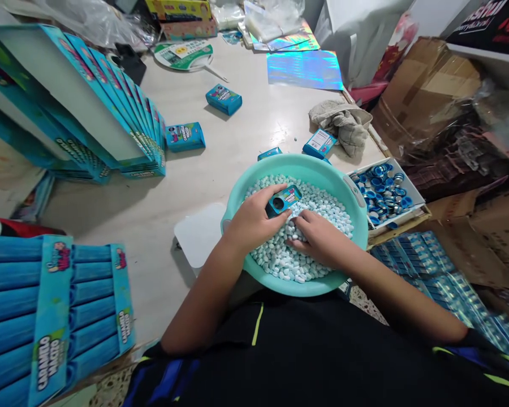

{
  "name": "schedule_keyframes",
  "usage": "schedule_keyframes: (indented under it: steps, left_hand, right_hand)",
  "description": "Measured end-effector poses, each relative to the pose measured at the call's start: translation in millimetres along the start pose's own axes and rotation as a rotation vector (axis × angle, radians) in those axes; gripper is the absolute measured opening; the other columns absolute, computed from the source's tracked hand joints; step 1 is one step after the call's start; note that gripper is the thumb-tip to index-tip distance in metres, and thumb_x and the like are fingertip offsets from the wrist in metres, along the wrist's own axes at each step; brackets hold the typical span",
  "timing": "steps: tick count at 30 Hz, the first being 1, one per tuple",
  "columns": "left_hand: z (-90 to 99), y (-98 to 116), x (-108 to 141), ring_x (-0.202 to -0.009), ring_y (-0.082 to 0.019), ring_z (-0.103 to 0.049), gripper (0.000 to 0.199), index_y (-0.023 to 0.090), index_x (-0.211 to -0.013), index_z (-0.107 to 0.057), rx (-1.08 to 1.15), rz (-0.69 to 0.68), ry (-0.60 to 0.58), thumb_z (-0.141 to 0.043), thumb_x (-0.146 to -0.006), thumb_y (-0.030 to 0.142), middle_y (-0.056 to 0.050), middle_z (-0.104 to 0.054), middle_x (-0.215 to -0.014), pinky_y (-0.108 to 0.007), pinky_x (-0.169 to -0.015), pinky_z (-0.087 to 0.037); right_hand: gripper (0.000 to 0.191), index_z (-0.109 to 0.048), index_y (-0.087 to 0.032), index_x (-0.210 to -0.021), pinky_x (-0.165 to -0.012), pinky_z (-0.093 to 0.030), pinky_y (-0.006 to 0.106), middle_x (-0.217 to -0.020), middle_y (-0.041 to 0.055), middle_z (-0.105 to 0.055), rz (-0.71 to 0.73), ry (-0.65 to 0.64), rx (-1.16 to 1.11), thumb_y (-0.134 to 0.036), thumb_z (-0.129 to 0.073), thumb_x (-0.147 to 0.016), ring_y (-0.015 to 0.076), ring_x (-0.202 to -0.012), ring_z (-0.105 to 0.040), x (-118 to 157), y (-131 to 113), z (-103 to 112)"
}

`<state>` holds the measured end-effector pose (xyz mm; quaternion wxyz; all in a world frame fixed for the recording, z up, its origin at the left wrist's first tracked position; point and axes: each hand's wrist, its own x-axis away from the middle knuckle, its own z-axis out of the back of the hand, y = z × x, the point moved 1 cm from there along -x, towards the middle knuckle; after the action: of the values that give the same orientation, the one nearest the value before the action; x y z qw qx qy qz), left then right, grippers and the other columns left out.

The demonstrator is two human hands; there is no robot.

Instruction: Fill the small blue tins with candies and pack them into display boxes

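Box is best held low over the candies, clamped by the left hand, while the right hand's grip honestly can't be told.

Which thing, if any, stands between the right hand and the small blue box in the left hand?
Only the left hand lies partly between: its thumb runs along the near edge of the small blue box. No other thing visibly blocks the right hand, whose fingertips touch the white pieces.
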<state>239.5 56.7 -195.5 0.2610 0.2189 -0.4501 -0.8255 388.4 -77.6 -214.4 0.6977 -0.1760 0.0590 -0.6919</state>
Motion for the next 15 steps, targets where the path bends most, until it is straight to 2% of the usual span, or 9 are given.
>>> schedule_keyframes:
  steps: [3, 6, 10, 13, 15]
  left_hand:
    - [-0.2, -1, 0, -0.123, -0.031, -0.065, 0.049, 0.025, -0.139, -0.060, -0.004, 0.008, -0.015, -0.069, -0.092, 0.036, -0.010, -0.066, -0.138, -0.050, -0.106, -0.057]
    - [-1.5, -3, 0, -0.128, -0.031, -0.063, 0.049, 0.024, -0.140, -0.059, -0.005, 0.003, -0.023, -0.068, -0.093, 0.036, -0.011, -0.065, -0.141, -0.050, -0.109, -0.055]
    - [-5.4, -8, 1, -0.135, -0.031, -0.058, 0.052, 0.021, -0.143, -0.055, -0.021, -0.032, -0.035, -0.066, -0.094, 0.034, -0.014, -0.061, -0.145, -0.052, -0.112, -0.053]
    - [-7.5, -9, 2, -0.135, -0.032, -0.059, 0.051, 0.021, -0.142, -0.056, -0.038, -0.080, -0.046, -0.067, -0.093, 0.031, -0.014, -0.062, -0.143, -0.056, -0.113, -0.052]
    - [-7.7, -9, 2, -0.132, -0.032, -0.061, 0.050, 0.020, -0.139, -0.057, -0.011, -0.124, -0.045, -0.070, -0.091, 0.029, -0.013, -0.064, -0.140, -0.054, -0.113, -0.052]
  right_hand:
    - [0.013, -0.065, -0.018, -0.107, -0.076, -0.050, 0.038, -0.099, 0.0107, -0.059, 0.033, 0.048, -0.112, -0.023, -0.059, -0.096, 0.0278, -0.090, -0.059, -3, 6, 5]
    - [0.012, -0.066, -0.021, -0.099, -0.073, -0.047, 0.034, -0.094, 0.0066, -0.060, 0.042, 0.245, -0.342, -0.018, -0.055, -0.093, 0.0222, -0.081, -0.058, 2, 9, 16]
    - [0.009, -0.065, -0.023, -0.090, -0.065, -0.045, 0.031, -0.080, 0.0004, -0.061, -0.041, 0.570, -0.793, -0.031, -0.062, -0.093, 0.0180, -0.070, -0.056, -4, 4, 35]
    - [0.017, -0.058, -0.024, -0.087, -0.056, -0.041, 0.028, -0.070, -0.0028, -0.054, -0.066, 0.658, -1.165, -0.040, -0.062, -0.091, 0.0151, -0.060, -0.049, -28, -8, 43]
    - [0.018, -0.051, -0.025, -0.087, -0.056, -0.041, 0.028, -0.070, -0.0029, -0.052, -0.050, 0.662, -1.286, -0.041, -0.059, -0.089, 0.0153, -0.060, -0.050, -46, -18, 45]
